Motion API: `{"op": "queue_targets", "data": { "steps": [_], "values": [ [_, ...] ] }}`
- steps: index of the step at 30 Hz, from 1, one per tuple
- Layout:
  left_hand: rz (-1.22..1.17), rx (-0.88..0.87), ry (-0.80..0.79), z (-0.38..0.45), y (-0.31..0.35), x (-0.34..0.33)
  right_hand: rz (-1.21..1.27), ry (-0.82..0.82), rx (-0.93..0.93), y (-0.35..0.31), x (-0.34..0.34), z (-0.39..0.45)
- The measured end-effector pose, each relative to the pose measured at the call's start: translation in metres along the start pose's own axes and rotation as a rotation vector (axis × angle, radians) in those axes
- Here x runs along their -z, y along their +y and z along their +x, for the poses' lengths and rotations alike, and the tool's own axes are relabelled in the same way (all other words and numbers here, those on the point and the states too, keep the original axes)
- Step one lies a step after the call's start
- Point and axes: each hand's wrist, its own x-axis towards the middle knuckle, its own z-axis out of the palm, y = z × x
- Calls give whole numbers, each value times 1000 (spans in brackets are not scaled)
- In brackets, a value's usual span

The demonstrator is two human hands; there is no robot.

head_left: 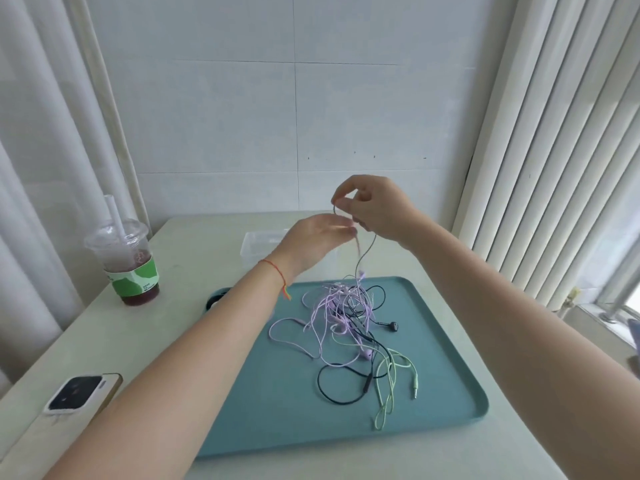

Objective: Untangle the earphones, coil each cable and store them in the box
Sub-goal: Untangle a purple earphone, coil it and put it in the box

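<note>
A tangle of earphone cables [349, 327] in purple, black and pale green lies on the teal tray [277, 403]. A black earbud [393, 326] sticks out to the right, and a green jack plug [415, 384] lies near the tray's right side. My right hand [375, 209] is raised above the tray and pinches a thin dark cable [363, 256] that hangs down into the tangle. My left hand [315, 240] is just below it, blurred, with its fingertips at a purple strand. The clear plastic box [252, 242] stands behind the tray, partly hidden by my left hand.
A plastic cup [126, 265] with a dark drink and a straw stands at the table's left. A phone [81, 393] lies at the front left edge. A small dark object [214, 301] peeks out beside the tray's back left corner. Curtains hang on both sides.
</note>
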Motion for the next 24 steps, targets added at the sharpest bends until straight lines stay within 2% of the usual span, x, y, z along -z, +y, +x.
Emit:
{"op": "queue_targets", "data": {
  "steps": [2, 4, 7, 9, 11, 12, 13, 15, 17, 19, 21, 24],
  "values": [
    [-51, 36, -131, -4, 3, -1, -10, 42, 15, 0, -2, 0],
    [-196, 70, -249, -8, -2, 1, 1, 133, 26, 3, -2, 0],
    [-338, 115, -298, -15, -10, 5, 22, 202, -10, 12, 6, -1],
    [-86, 95, -124, -12, -22, 10, -74, 114, -33, 20, 12, -2],
    [277, 46, 182, -8, -35, 19, -291, -40, -52, 31, 16, -3],
    [368, 30, 338, -6, -41, 24, -388, -91, -64, 36, 16, -3],
    [392, 30, 478, -5, -45, 30, -454, -115, -74, 43, 16, -3],
    [280, 80, 676, 1, -49, 45, -514, -102, -94, 54, 16, -2],
    [-24, 220, 735, 10, -52, 58, -488, 33, -161, 65, 17, -2],
    [-207, 397, 628, 10, -55, 65, -377, 192, -272, 70, 21, -2],
    [-239, 502, 443, 4, -60, 68, -225, 196, -444, 67, 23, -4],
    [-229, 563, 197, -5, -57, 62, -79, -160, -693, 54, 27, -9]
  ]
}}
